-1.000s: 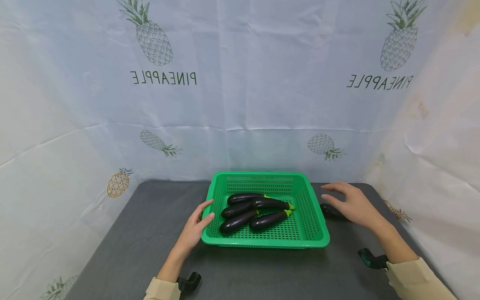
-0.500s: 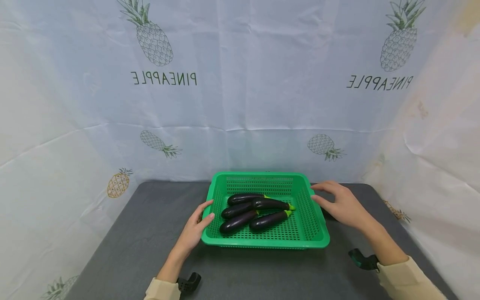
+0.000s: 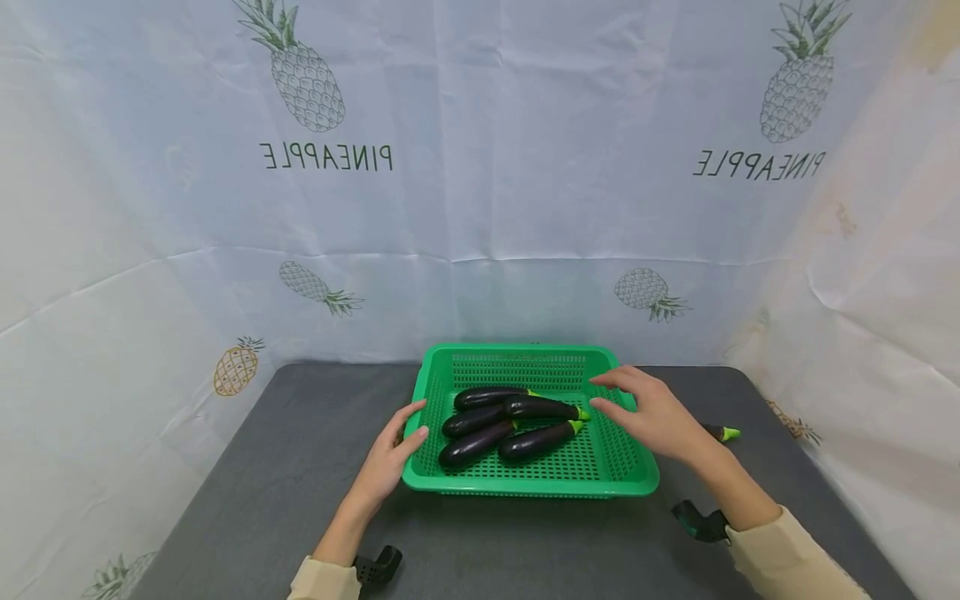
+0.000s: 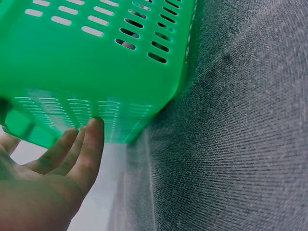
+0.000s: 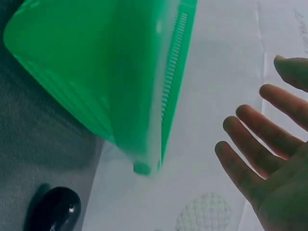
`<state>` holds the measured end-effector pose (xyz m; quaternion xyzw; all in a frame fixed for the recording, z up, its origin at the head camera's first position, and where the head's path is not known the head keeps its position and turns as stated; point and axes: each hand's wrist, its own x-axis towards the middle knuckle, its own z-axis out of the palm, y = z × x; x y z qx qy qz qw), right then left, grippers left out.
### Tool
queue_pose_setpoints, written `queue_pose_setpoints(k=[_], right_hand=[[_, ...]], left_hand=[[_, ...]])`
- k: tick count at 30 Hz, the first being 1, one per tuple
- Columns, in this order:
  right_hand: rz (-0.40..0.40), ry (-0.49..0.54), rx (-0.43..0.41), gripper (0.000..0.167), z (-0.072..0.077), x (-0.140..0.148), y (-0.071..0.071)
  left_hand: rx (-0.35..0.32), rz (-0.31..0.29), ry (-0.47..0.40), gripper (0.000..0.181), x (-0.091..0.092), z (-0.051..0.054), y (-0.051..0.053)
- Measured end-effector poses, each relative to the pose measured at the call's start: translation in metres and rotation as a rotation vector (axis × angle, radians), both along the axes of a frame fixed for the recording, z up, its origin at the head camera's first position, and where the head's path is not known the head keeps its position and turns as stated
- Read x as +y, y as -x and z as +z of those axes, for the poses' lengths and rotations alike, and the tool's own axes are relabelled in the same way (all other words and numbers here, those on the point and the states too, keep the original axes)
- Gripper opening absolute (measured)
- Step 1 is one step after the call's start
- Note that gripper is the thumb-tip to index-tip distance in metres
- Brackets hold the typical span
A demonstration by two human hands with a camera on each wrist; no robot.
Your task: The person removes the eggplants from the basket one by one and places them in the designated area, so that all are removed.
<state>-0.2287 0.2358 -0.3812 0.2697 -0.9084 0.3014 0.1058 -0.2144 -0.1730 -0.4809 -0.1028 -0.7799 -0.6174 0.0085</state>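
Note:
A green basket (image 3: 532,486) holds several dark eggplants (image 3: 475,444). At its left side is the left hand (image 3: 382,467), thumb and a finger at the rim. In the left wrist view, fairly straight fingers of this hand (image 4: 62,178) touch the outer wall of the basket (image 4: 91,67). The right hand (image 3: 663,421) hovers over the right rim, fingers spread and nothing held; the right wrist view shows this hand (image 5: 274,154) clear of the basket (image 5: 96,62). Another eggplant (image 3: 716,432) lies right of the basket, partly hidden by the right hand.
The basket stands on a dark grey table (image 3: 300,450), near its back edge. Behind it and along both sides hangs a pale cloth (image 3: 480,200) with pineapple prints. A dark wrist mount (image 3: 378,565) is on the left wrist, a similar one (image 3: 701,522) on the right.
The right hand has moved left from above the eggplant beside the basket to over the right rim, uncovering that eggplant's green stem end. The left hand and basket have not visibly moved.

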Motion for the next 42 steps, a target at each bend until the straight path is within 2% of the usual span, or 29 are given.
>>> queue_pose_setpoints(k=[13, 20, 25, 30, 42], right_hand=[[0.039, -0.044, -0.033, 0.037, -0.007, -0.027, 0.002], [0.034, -0.152, -0.007, 0.036, -0.01, -0.041, 0.0], [0.046, -0.188, -0.005, 0.034, -0.013, -0.049, -0.001], [0.07, -0.236, 0.005, 0.034, -0.02, -0.056, 0.002], [0.104, -0.355, -0.031, 0.037, -0.039, -0.068, 0.009]], left_hand=[[-0.006, 0.006, 0.008, 0.054, -0.001, 0.001, 0.0], [-0.007, 0.001, 0.011, 0.054, 0.0, 0.001, -0.001], [-0.007, -0.002, 0.005, 0.053, 0.0, 0.002, -0.001], [-0.007, -0.002, 0.003, 0.053, 0.0, 0.002, -0.001], [-0.004, 0.001, 0.012, 0.053, 0.0, 0.002, 0.0]])
